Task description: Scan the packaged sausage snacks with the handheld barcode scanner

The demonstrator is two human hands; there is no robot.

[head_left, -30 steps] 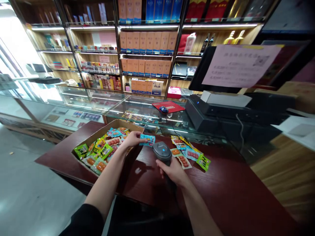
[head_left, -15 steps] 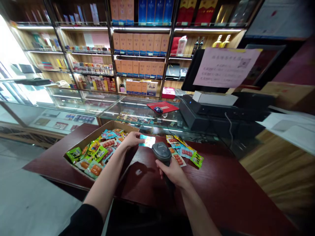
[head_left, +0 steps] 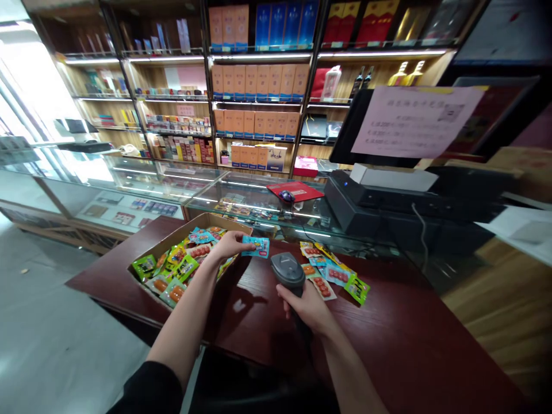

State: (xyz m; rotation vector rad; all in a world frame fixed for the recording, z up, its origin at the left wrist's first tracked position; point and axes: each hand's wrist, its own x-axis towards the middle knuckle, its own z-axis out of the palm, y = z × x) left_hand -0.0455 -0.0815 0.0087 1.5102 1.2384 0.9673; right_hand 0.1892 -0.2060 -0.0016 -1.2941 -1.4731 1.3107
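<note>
Head view: a dark red table (head_left: 388, 339) is bearing an open cardboard box (head_left: 224, 222) of snack packets (head_left: 184, 265).
Well right of the box, a loose pile of packets (head_left: 338, 273) is lying on the table. Nearer the box, the right hand (head_left: 311, 305) is gripping a dark handheld scanner (head_left: 288, 269) by its handle. Just right of the box, apart from the other hand, the left hand (head_left: 227, 246) is pinching a blue packet (head_left: 261, 247) by one end.
</note>
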